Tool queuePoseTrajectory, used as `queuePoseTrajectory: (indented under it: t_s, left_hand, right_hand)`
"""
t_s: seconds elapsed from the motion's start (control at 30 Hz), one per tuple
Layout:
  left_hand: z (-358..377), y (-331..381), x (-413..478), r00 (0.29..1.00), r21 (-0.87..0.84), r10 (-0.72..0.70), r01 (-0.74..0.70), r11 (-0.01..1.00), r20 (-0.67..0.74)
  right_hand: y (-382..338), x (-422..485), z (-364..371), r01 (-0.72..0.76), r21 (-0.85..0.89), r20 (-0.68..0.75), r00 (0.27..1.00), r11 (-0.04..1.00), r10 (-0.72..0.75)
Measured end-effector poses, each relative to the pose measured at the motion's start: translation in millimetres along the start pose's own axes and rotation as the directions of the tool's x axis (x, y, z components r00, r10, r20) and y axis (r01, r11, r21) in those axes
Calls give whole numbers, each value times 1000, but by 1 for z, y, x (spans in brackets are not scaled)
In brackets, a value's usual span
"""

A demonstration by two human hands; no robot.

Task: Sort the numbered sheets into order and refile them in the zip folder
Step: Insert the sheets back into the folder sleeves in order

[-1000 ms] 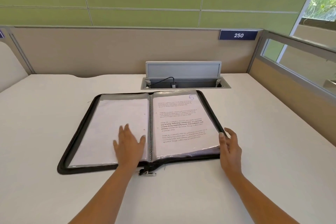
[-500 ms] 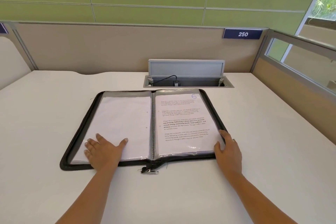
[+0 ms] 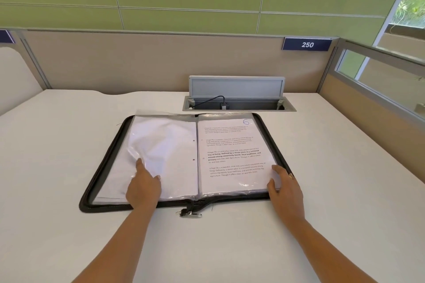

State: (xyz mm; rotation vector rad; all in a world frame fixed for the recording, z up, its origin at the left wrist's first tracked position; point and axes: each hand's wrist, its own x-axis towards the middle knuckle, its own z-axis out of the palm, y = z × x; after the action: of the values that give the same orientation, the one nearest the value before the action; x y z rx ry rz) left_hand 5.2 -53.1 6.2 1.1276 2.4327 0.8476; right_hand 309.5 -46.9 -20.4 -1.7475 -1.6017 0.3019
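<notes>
The left hand (image 3: 143, 187) lies on a crinkled clear plastic sleeve (image 3: 161, 145) whose outer edge bulges up. Only one straight finger and the thumb show, so I cannot tell whether the hand grips the sleeve or merely presses it. The white paper inside shows no number. How many sleeves are stacked beneath is hard to make out.

The black-edged zip folder (image 3: 108, 156) lies open mid-desk on the white desk (image 3: 345, 179), nearer the far edge, with its metal zip pull (image 3: 192, 214) toward the near edge. Its right half holds a white printed sheet (image 3: 232, 156) in a sleeve, marked with a blue handwritten 6. Most of the print is too small to read.

The right hand (image 3: 285, 187) rests on that half's near outer corner, fingers fairly straight, well apart from the left.

Beyond the folder, a grey cable hatch (image 3: 236, 86) stands open at the far edge, a black cable (image 3: 207, 100) inside.
</notes>
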Motion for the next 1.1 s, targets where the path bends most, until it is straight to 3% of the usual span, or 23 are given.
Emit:
queuePoseTrajectory:
  t_s: [0.13,0.27,0.37,0.47,0.53,0.57,0.63,0.73,0.87,1.0,1.1]
  left_hand:
    - [-5,26,-14,999,-401,20,-34,916,-39]
    - [-15,65,-42,968,-789,250,-141,598,17]
    - [-22,82,-57,922,-865,379,-250,435,-76]
    - [-25,84,-55,966,-909,212,-216,356,-146]
    - [-20,73,-44,980,-872,124,-197,449,-157]
    - [-15,63,-35,985,-801,108,-175,572,-137]
    - [-7,38,-17,998,-567,50,-57,822,-27]
    - [-6,1,6,998,-200,-13,24,980,55]
    - [-13,-30,20,999,125,-49,48,991,1]
    - [-12,-38,25,990,205,-124,108,973,68]
    - [-10,-37,27,988,217,-121,98,971,94]
  right_hand:
    - [-5,-4,-3,45,54,-22,999,998,-44]
    - [-11,-9,-4,165,97,-7,986,981,-166]
    - [-9,-12,-5,179,151,31,982,972,-186]
    - [-8,-13,-7,150,203,52,985,968,-164]
    - [-7,-14,-7,126,246,45,989,961,-141]
    - [-7,-14,-7,116,264,35,991,957,-130]
    - [-6,-12,-6,85,287,22,995,954,-96]
    - [-2,-10,-3,49,289,-26,999,956,-44]
    - [-1,-7,-3,119,202,-121,988,972,-96]
    - [10,-1,7,154,-53,-33,987,987,-156]
    - [15,0,14,85,-250,10,996,965,-85]
